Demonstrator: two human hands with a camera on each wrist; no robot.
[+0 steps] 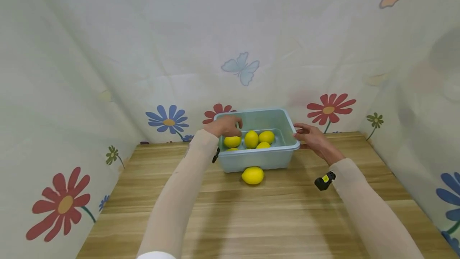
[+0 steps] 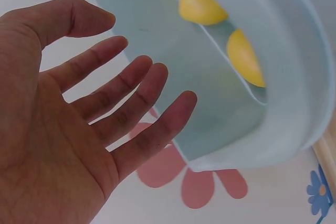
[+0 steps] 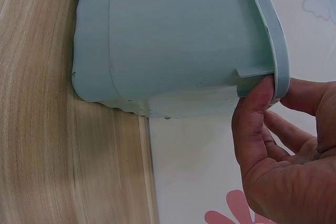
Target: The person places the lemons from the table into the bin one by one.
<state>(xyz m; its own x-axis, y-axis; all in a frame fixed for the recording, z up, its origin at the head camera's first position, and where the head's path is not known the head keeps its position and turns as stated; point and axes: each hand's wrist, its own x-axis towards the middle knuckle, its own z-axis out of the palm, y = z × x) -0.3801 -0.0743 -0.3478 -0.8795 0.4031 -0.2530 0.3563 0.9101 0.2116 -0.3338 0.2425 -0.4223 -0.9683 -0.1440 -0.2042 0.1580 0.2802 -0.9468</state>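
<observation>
A light blue plastic bin (image 1: pixel 266 160) stands at the back of the table with several yellow lemons (image 1: pixel 251 139) inside. Over its left side hovers my left hand (image 1: pixel 228 126); in the left wrist view its fingers (image 2: pixel 142 135) are spread and relaxed, holding nothing. My right hand (image 1: pixel 312 138) pinches the bin's right rim, with the thumb and fingers on either side of the edge in the right wrist view. One more lemon (image 1: pixel 253 175) lies on the table, just in front of the bin's front wall. The front wall partly hides the nearest lemons inside.
The wood-grain table (image 1: pixel 258 219) runs back to a pale cloth wall (image 1: pixel 172 71) printed with flowers and butterflies. Similar cloth hangs along the left and right sides. A small black device (image 1: pixel 324 181) is worn on my right wrist.
</observation>
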